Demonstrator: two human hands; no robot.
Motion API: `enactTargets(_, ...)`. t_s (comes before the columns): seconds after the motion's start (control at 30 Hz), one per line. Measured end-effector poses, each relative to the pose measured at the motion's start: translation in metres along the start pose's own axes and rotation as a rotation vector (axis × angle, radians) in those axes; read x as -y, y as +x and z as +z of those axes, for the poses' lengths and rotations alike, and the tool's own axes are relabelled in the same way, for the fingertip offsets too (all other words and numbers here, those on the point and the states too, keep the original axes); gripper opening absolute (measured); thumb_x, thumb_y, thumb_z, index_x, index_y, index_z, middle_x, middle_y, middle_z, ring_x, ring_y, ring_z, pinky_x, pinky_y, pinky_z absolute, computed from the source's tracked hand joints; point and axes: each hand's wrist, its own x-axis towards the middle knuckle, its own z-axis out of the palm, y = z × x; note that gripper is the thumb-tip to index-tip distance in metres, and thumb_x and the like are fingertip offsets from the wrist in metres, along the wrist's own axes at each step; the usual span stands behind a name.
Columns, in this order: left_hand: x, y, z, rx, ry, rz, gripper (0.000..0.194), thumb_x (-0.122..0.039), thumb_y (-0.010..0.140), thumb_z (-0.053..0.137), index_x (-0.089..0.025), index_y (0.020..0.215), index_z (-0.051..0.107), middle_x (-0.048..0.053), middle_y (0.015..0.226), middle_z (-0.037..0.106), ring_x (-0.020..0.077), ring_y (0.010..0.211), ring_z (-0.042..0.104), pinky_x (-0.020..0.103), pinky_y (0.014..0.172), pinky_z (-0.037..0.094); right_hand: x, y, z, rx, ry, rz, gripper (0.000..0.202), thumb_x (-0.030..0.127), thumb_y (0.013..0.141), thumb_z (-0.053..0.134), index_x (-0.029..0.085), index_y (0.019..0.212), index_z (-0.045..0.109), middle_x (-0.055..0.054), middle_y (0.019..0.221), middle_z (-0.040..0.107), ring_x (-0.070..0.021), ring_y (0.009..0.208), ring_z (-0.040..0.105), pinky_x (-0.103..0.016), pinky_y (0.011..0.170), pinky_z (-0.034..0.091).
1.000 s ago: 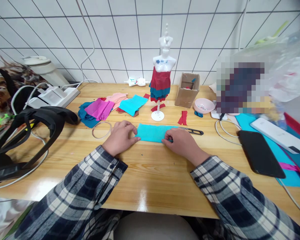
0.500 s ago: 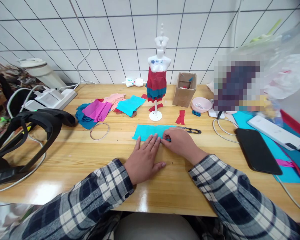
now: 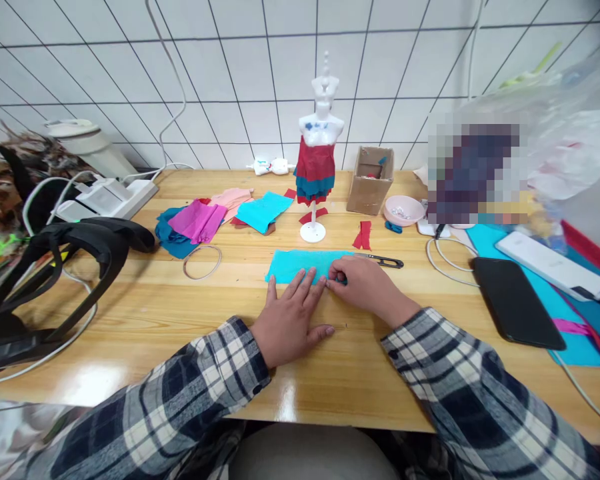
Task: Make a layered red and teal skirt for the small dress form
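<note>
A turquoise strip of cloth or crepe paper (image 3: 300,262) lies flat in front of me. My left hand (image 3: 287,320) rests palm down, its spread fingertips pressing on the strip's near edge. Touching the same edge, just right of those fingertips, my right hand (image 3: 363,283) has its fingers curled in a pinch. A small dark blue bit shows under it, too hidden to name. Thread snips (image 3: 386,261) lie behind my right hand, their blades toward the strip. Farther back, a white mini mannequin (image 3: 321,127) stands upright on a round base, wearing a layered red and blue skirt.
Coloured cloth pieces (image 3: 200,221) and a hoop (image 3: 203,262) lie left. A cardboard box (image 3: 370,183), pink bowl (image 3: 404,210) and red scraps (image 3: 363,235) are right of the mannequin. A phone (image 3: 517,303) lies far right; a black headset (image 3: 55,287) sits far left.
</note>
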Motion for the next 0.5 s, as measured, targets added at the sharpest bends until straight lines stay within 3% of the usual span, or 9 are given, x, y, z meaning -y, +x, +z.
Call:
enactTargets(0.23,0.004,-0.001,-0.001,-0.017,0.048,0.032,0.076,-0.066,0.092,0.037,-0.025,0.155,0.023,0.013,0.164,0.013,0.0396,0.148,0.018,0.08,0.106,0.013,-0.019,-0.007,-0.025,0.081,0.045,0.112,0.013,0.04,0.08,0.067,0.028,0.083,0.072,0.003,0.082,0.07,-0.0161,0.079,0.061,-0.03,0.069,0.03)
enactTargets(0.5,0.007,0.002,0.0,-0.033,0.066,0.041,0.074,-0.064,0.093,0.038,-0.026,0.155,0.024,0.014,0.163,0.015,0.0395,0.148,0.02,0.081,0.104,0.016,-0.04,-0.004,-0.027,0.18,0.09,0.14,0.012,0.035,0.077,0.068,0.027,0.084,0.074,0.004,0.08,0.072,-0.0128,0.069,0.058,-0.025,0.061,0.031)
